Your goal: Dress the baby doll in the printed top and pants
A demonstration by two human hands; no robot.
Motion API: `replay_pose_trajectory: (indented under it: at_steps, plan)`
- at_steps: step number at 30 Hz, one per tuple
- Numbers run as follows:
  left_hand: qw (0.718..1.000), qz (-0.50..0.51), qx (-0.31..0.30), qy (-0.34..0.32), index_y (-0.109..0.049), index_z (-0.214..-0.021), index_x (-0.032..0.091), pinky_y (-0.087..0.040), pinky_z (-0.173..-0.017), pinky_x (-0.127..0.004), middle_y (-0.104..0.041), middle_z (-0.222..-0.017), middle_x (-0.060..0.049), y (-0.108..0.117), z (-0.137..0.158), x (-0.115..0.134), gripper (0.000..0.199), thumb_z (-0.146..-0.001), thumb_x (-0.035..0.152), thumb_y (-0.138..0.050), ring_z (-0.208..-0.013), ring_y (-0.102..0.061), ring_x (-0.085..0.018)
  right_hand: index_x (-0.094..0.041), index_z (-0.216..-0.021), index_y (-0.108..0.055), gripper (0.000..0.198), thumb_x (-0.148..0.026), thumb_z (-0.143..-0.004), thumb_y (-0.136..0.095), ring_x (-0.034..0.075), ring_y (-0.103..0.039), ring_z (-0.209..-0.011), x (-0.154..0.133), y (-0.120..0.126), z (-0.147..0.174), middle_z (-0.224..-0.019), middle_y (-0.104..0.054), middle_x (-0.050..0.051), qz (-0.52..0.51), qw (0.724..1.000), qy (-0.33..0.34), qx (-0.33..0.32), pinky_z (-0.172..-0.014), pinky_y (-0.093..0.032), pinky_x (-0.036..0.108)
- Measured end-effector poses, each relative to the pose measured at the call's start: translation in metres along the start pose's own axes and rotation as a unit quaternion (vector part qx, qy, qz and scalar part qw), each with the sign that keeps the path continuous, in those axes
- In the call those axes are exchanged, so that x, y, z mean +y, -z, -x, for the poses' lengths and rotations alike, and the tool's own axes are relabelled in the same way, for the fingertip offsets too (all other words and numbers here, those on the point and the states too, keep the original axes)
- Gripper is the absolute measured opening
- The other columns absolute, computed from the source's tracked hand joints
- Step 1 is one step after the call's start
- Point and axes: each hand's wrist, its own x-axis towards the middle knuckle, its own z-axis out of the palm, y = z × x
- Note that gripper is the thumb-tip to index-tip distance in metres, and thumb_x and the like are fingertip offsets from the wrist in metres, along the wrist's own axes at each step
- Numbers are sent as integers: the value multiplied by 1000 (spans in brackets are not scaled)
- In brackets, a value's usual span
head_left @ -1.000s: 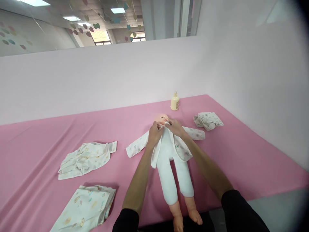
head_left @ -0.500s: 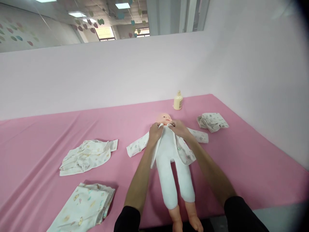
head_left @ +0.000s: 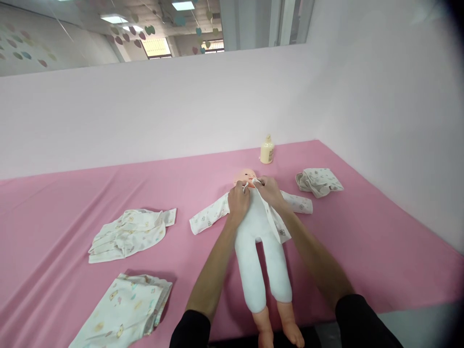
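Note:
A baby doll (head_left: 258,227) with a white cloth body lies on its back, its feet toward me. Its arms are in the sleeves of a white patterned baby shirt (head_left: 210,216), which hangs apart at the front. At the doll's neck, my left hand (head_left: 239,199) is closed on the collar edge on the left side. Just beside it, my right hand (head_left: 268,192) pinches the opposite collar edge and lifts it slightly near the chin. My fingers partly cover the doll's lower face and neck.
A pink sheet (head_left: 159,183) covers the table. Left lie a crumpled patterned garment (head_left: 130,233) and a folded patterned cloth (head_left: 125,309). Right of the doll is another folded cloth (head_left: 319,182). A pale yellow pump bottle (head_left: 267,150) stands near the white wall (head_left: 181,111).
My left hand has moved right and inward over the doll's upper chest, closer to my right hand. The right shirt front is pulled up a little; the doll stays in place.

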Motion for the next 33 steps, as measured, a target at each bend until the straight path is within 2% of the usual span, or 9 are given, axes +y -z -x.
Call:
replay_pose_trajectory:
  at_steps: [3,8,15,23,28,33]
  plan:
    - [1000,-10,1,-7,-60,-110,18,-39,-77,-31,-72,-104,-10,-2,2,3,23,-97,24,-42,-98,-64,-26,-21,-58,-34,32,-34,-86,-44,12,-34,-57,2,-7,0,-57,-34,-4,2,1000,6,10,-56,-23,28]
    - [999,-32,-9,-3,-59,-109,18,-37,-72,-31,-72,-101,-11,-3,5,5,23,-98,27,-41,-94,-65,-27,-20,-60,-46,27,-29,-85,-42,15,-45,-63,0,-11,2,-62,-49,-1,13,999,32,-42,-61,-30,28]
    - [996,-84,-18,-37,-56,-110,17,-35,-67,-31,-71,-97,-11,-4,9,7,21,-97,22,-41,-86,-65,-26,-22,-62,-37,28,-23,-89,-40,16,-41,-62,-6,-8,5,-64,-50,1,80,995,43,-42,-61,-26,30]
    - [993,-97,-6,-66,-55,-103,18,-32,-62,-31,-71,-96,-9,-6,11,6,16,-94,18,-42,-82,-65,-24,-21,-68,-44,22,-14,-87,-38,18,-48,-69,-11,-3,11,-75,-60,5,129,988,70,-54,-64,-29,29]
    - [996,-69,7,-47,-56,-107,18,-34,-64,-30,-71,-92,-8,-6,12,5,19,-96,19,-41,-81,-64,-24,-22,-62,-39,25,-13,-85,-41,17,-45,-64,-11,-4,9,-67,-54,2,105,991,56,-55,-62,-28,29]
    - [998,-54,18,-30,-56,-107,18,-35,-66,-30,-71,-92,-9,-8,12,3,18,-97,21,-41,-83,-65,-24,-21,-56,-35,31,-20,-86,-44,14,-38,-58,-6,-10,8,-56,-40,-3,18,1000,12,-22,-58,-25,29]
